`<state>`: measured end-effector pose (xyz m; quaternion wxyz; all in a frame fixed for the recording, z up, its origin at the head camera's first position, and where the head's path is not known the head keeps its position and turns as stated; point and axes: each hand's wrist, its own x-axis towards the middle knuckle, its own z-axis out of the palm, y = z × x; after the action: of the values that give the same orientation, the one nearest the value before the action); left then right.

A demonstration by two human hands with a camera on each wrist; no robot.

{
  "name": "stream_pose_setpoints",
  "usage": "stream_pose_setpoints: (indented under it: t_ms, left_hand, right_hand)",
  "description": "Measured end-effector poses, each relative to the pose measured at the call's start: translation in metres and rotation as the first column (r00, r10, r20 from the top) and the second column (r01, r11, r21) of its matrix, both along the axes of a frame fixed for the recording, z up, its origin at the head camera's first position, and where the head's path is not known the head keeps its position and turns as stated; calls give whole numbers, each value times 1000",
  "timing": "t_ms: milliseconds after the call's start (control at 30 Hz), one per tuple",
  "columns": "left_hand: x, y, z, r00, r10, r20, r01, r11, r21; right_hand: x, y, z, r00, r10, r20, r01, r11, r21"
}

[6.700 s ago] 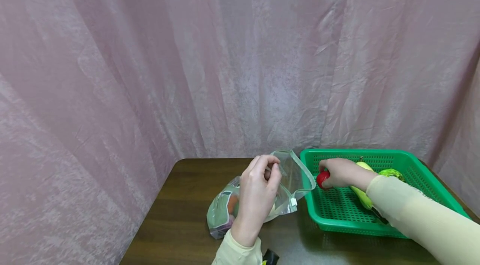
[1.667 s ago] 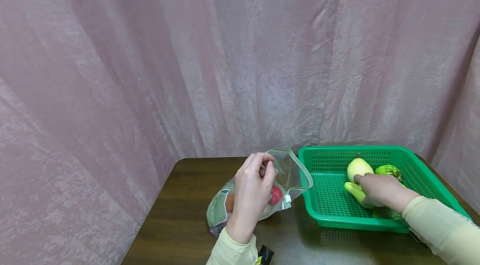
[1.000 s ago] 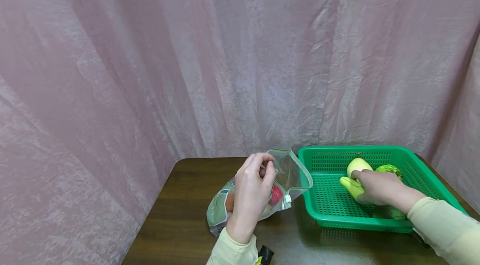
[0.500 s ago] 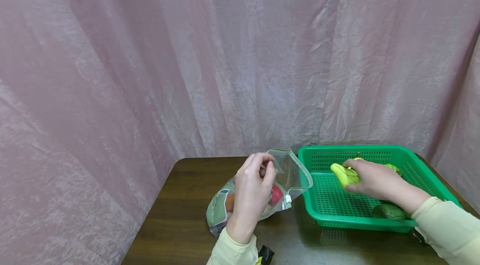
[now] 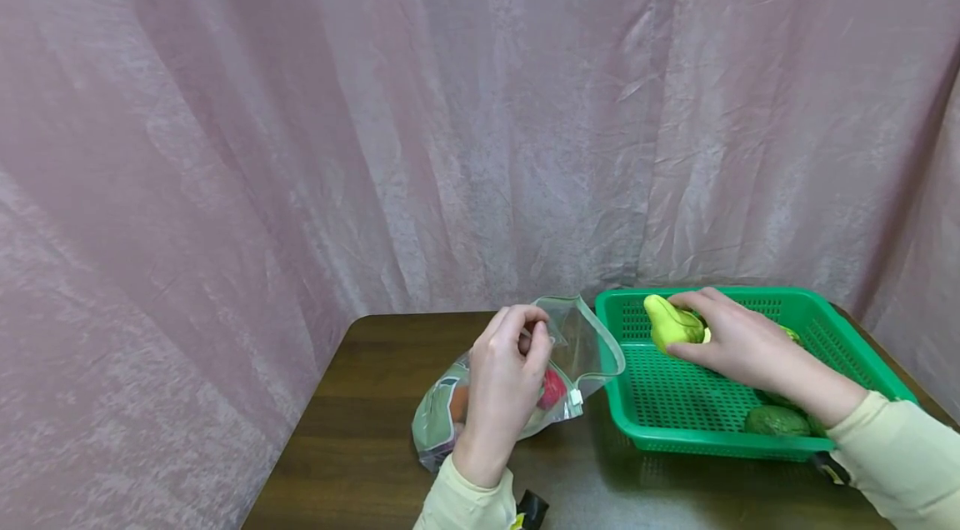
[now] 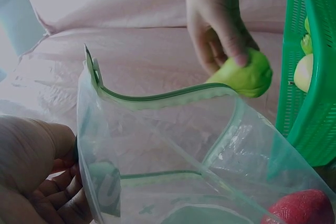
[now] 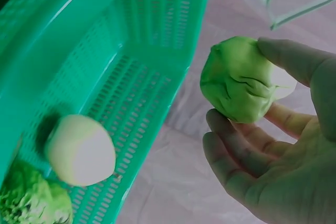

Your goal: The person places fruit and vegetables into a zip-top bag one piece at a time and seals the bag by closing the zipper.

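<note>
In the head view my right hand [image 5: 738, 342] holds a yellow-green, pear-shaped chayote [image 5: 671, 322] above the left part of a green plastic basket [image 5: 712, 440]. The right wrist view shows the creased end of the chayote [image 7: 236, 80] between thumb and fingertips. My left hand [image 5: 504, 384] pinches the edge of a see-through zip bag [image 5: 588, 342], whose mouth gapes towards the basket. Inside the bag lie a red round fruit [image 5: 552, 388] and an orange item [image 5: 459, 405]. Seen from the left wrist, the chayote [image 6: 247, 74] is beyond the bag's zip rim.
A dark green, avocado-like item [image 5: 776, 420] lies in the basket's near right part. Also in the basket are a pale round pear [image 7: 81, 150] and a crinkled green vegetable [image 7: 34, 195]. A black object [image 5: 532, 507] shows beside my left sleeve on the wooden table [image 5: 360, 422].
The red fruit has gone from my right hand into the bag. Since then my right hand has taken the chayote from the basket, lifting it up and leftward. My left hand stays at the bag.
</note>
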<state>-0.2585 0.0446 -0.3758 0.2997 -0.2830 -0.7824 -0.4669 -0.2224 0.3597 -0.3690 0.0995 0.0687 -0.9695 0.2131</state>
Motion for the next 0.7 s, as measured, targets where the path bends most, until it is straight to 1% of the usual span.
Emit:
stream_pose_setpoints:
  t_ms: [167, 300, 567, 700]
  left_hand:
    - [1, 0, 1, 1000, 10, -5, -10, 1000, 0]
    - [3, 0, 1, 1000, 9, 1, -9, 1000, 0]
    - [3, 1, 0, 1000, -4, 21, 4, 1000, 6]
    - [3, 2, -1, 1000, -1, 13, 1, 1000, 1]
  right_hand:
    - [2, -12, 9, 999, 1, -44, -4, 999, -47]
    - [2, -21, 15, 998, -2, -56, -3, 997, -82]
    - [2, -31, 22, 1000, 9, -22, -12, 986, -164]
    - [2, -37, 24, 1000, 29, -3, -29, 976, -217]
